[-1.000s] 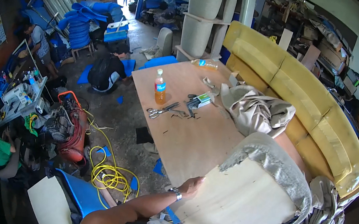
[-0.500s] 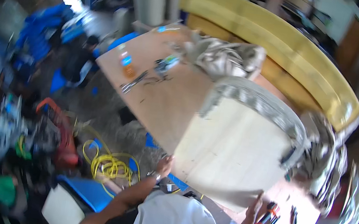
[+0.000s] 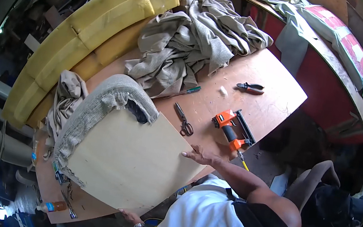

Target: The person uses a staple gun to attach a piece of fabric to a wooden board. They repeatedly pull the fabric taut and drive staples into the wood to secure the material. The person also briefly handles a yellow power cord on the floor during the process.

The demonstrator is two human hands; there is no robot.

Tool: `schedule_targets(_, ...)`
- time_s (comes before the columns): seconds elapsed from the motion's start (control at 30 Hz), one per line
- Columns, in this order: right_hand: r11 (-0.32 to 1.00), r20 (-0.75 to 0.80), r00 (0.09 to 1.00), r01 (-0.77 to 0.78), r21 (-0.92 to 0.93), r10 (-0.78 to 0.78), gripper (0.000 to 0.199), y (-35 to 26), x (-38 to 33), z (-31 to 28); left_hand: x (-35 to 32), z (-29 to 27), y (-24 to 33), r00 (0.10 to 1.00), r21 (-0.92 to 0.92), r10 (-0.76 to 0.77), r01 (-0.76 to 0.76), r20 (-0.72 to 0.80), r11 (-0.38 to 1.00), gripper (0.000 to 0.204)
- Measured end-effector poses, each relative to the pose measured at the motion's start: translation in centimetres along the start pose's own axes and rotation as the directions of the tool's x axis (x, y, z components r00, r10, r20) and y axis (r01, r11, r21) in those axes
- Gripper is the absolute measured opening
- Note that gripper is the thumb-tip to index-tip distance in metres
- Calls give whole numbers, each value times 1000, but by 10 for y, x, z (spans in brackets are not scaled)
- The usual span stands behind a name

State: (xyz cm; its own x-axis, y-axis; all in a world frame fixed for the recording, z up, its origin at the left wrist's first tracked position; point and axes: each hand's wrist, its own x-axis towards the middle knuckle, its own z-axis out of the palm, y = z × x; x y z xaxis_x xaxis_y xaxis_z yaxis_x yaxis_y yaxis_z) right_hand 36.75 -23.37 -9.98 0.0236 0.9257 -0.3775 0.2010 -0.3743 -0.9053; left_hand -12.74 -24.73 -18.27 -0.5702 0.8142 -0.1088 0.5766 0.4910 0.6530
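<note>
The right hand [image 3: 199, 155] lies flat, fingers spread, on the near right edge of a pale wooden panel [image 3: 129, 164]. The left hand [image 3: 129, 216] grips the panel's lower edge from beneath. The panel rests on a brown plywood tabletop [image 3: 265, 86], and its far side is wrapped in grey woven fabric [image 3: 98, 105]. Just beyond the right hand lie a pair of scissors [image 3: 184, 120] and an orange staple gun [image 3: 231, 129]. Farther off are a green-handled screwdriver [image 3: 184, 91] and red-handled pliers [image 3: 250, 87]. Beyond those a heap of beige cloth [image 3: 197, 40] covers the far end of the tabletop. Past the left hand, at the tabletop's corner, lies a plastic bottle [image 3: 51, 207]. Behind the tabletop runs a long curved yellow foam seat [image 3: 86, 29], and cluttered workshop shelves lie beyond it.
</note>
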Motion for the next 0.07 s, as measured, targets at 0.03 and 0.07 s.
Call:
schedule_targets(0.03, 992, 19, 999, 33, 119, -35, 67, 9, 6, 1, -1, 0, -6, 1000, 67, 30, -30, 0, 997, 56)
schedule_targets(0.07, 971, 53, 995, 68, 230, -83, 69, 25, 18, 4, -11, -2, -19, 999, 55, 1, 1, -40, 998, 56)
